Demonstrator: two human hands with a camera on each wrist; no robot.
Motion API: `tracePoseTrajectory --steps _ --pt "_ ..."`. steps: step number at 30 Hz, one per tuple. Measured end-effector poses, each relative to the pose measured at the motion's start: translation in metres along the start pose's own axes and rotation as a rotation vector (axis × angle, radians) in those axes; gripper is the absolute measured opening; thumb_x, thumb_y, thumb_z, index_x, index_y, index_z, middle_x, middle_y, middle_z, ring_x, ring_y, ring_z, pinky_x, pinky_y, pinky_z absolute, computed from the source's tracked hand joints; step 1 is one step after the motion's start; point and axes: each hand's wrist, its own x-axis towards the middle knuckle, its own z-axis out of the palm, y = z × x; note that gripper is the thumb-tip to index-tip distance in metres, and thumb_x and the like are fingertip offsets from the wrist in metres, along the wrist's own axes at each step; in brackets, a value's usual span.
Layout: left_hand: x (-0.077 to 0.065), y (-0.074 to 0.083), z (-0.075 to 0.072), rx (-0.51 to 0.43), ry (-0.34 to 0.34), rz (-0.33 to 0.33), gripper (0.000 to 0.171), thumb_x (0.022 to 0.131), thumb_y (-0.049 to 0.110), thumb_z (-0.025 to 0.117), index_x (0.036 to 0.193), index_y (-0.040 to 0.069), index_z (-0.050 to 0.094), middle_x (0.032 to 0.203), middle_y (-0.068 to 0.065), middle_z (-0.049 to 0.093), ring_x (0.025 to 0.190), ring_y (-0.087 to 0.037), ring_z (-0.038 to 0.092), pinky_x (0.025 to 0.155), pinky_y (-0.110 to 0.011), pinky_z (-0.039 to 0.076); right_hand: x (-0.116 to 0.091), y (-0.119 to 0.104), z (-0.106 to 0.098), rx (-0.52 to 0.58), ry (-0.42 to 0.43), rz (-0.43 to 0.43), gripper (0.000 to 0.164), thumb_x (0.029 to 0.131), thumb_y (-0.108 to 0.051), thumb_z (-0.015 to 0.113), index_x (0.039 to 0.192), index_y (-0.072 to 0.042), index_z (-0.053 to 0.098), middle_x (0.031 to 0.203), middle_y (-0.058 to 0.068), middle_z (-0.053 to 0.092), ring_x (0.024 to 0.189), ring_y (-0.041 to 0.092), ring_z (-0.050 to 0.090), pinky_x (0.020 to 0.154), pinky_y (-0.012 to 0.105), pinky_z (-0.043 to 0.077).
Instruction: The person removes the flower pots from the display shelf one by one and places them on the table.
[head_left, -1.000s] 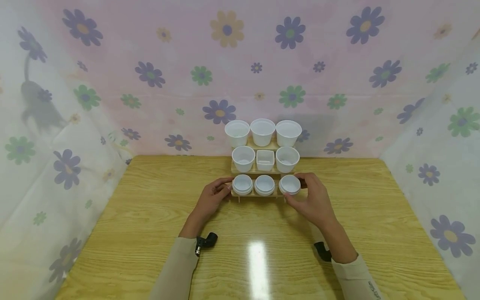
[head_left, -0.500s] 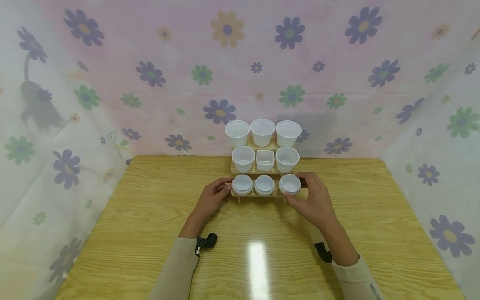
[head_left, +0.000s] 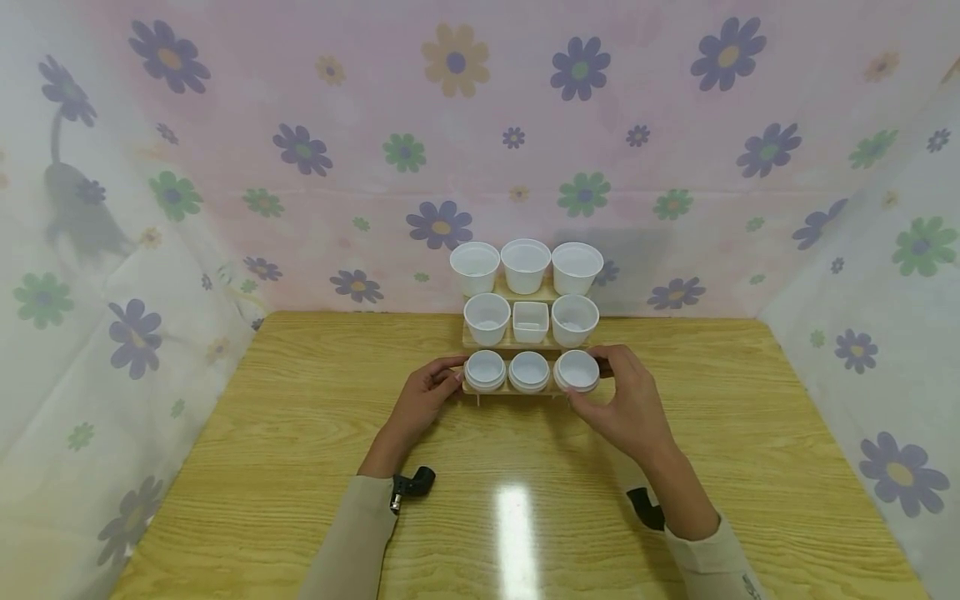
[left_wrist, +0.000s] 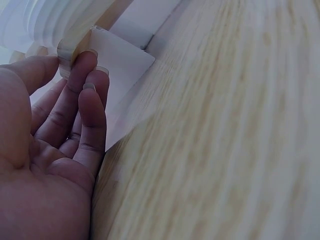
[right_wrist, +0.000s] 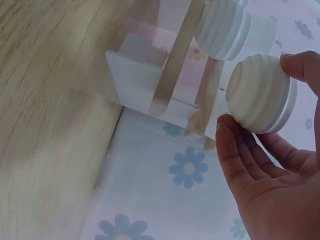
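My right hand [head_left: 626, 404] grips a small white ribbed pot [head_left: 578, 368] between thumb and fingers, at the right end of the lowest step. From the right wrist view, the ribbed pot [right_wrist: 262, 92] is tilted and appears apart from the wooden shelf. At the other end, my left hand [head_left: 420, 402] pinches the lowest shelf [left_wrist: 67, 54] of the three-step stand, thumb on one side and fingertips on the other. Two similar ribbed pots, a left one [head_left: 485, 367] and a middle one [head_left: 529, 368], stand on that step.
The middle step holds two round white cups [head_left: 487, 317] with a square cup [head_left: 531, 322] between them. Three larger white cups [head_left: 526, 265] line the top step. Wood-grain table [head_left: 315, 375] surrounds the stand; a flowered cloth [head_left: 337, 225] hangs behind.
The right hand's ribbed pot has shifted slightly left, closer to the middle pot. My left hand keeps its place on the stand.
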Motion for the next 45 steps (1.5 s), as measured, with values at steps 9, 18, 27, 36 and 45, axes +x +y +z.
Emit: tracePoseTrajectory --steps 9,18,27,36,45 --pt "0.001 -0.002 0.0 0.003 -0.001 0.007 0.032 0.109 0.018 0.063 0.141 0.013 0.067 0.102 -0.011 0.074 0.091 -0.025 0.07 0.081 -0.03 0.057 0.0 -0.01 0.001 0.022 -0.011 -0.029 0.057 0.078 -0.013 0.094 0.126 -0.001 0.065 0.114 0.006 0.067 0.1 0.019 0.066 0.086 0.029 0.055" --pt "0.001 -0.003 0.0 0.005 0.0 0.012 0.032 0.109 0.018 0.062 0.141 0.013 0.067 0.101 -0.009 0.075 0.092 -0.028 0.07 0.082 -0.031 0.058 -0.001 -0.019 0.004 0.058 -0.02 -0.061 0.058 0.077 -0.012 0.094 0.125 -0.001 0.065 0.115 0.006 0.068 0.099 0.019 0.065 0.084 0.028 0.055" --pt "0.001 -0.003 -0.001 0.034 0.001 0.017 0.032 0.11 0.019 0.062 0.141 0.014 0.067 0.1 -0.009 0.075 0.092 -0.028 0.069 0.082 -0.031 0.057 -0.003 -0.026 0.01 0.074 -0.037 -0.069 0.059 0.075 -0.013 0.095 0.123 -0.002 0.064 0.114 0.005 0.066 0.1 0.017 0.064 0.083 0.039 0.059" --pt "0.001 -0.002 -0.001 0.028 0.003 0.018 0.032 0.109 0.019 0.063 0.141 0.014 0.067 0.101 -0.009 0.075 0.093 -0.029 0.069 0.082 -0.03 0.057 -0.006 -0.034 0.018 0.082 -0.054 -0.069 0.059 0.075 -0.015 0.095 0.123 -0.002 0.064 0.115 0.005 0.066 0.101 0.018 0.065 0.085 0.042 0.059" --pt "0.0 -0.003 -0.001 0.027 0.0 0.016 0.032 0.109 0.02 0.063 0.141 0.015 0.067 0.101 -0.009 0.075 0.093 -0.029 0.069 0.082 -0.031 0.057 -0.009 -0.04 0.027 0.105 -0.088 -0.068 0.058 0.076 -0.016 0.095 0.123 -0.004 0.063 0.113 0.003 0.066 0.101 0.017 0.064 0.085 0.04 0.058"
